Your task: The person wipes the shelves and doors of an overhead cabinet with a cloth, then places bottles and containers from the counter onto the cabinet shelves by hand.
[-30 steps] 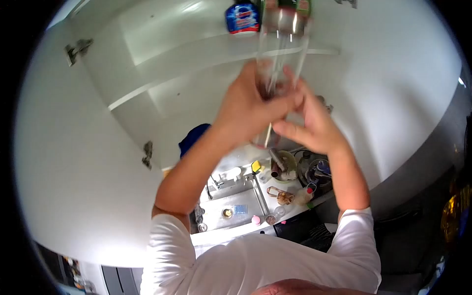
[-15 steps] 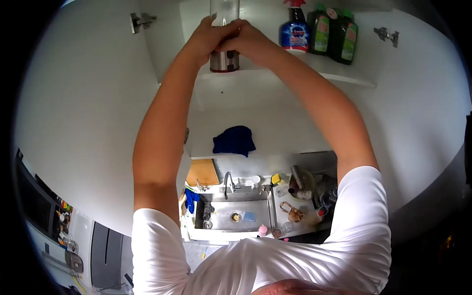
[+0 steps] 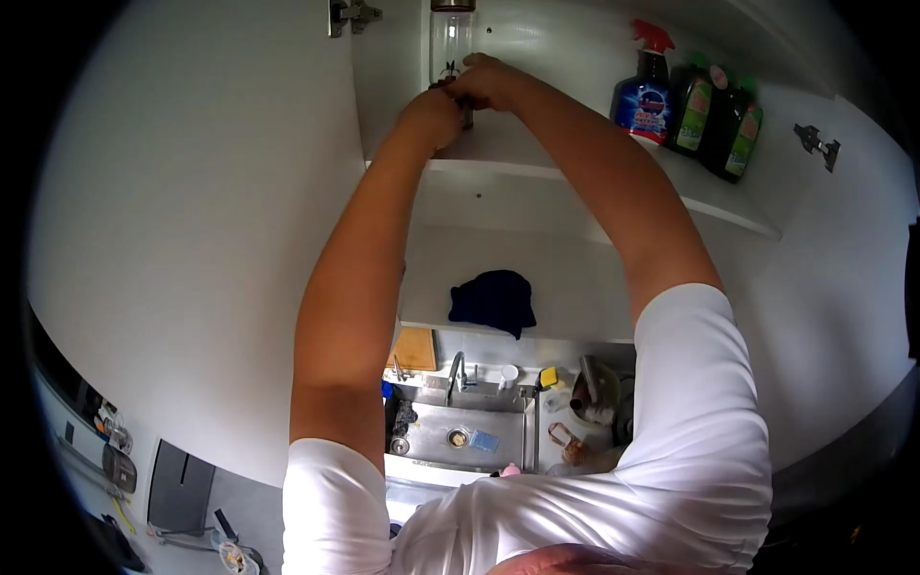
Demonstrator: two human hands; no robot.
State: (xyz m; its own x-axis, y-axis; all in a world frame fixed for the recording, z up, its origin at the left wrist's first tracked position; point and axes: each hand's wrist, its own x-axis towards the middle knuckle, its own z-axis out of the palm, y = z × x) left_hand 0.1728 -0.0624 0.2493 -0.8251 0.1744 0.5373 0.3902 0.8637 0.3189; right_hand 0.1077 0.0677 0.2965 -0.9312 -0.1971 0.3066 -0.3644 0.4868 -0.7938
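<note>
In the upper cabinet stands a tall, narrow blender (image 3: pixel 452 36) with a clear jar, a metal-coloured top and what look like blades low inside. It is upright at the left end of the upper shelf (image 3: pixel 537 149). My left hand (image 3: pixel 431 120) is closed around its lower part from the left. From the right, my right hand (image 3: pixel 487 82) is closed on it just below the clear jar. The hands overlap there, hiding most of the base and some fingertips.
A red-topped spray bottle (image 3: pixel 644 101) and dark green bottles (image 3: pixel 692 110) stand right on the upper shelf. A dark blue cloth (image 3: pixel 494 299) lies on the lower shelf. An open cabinet door (image 3: pixel 192 240) flanks my left arm. Below are a sink (image 3: pixel 498 431) and faucet (image 3: pixel 455 369).
The view has shifted, so the cabinet appears farther right and lower. Both hands have moved with the blender deeper into the shelf's left end, and my left hand now sits lower on it.
</note>
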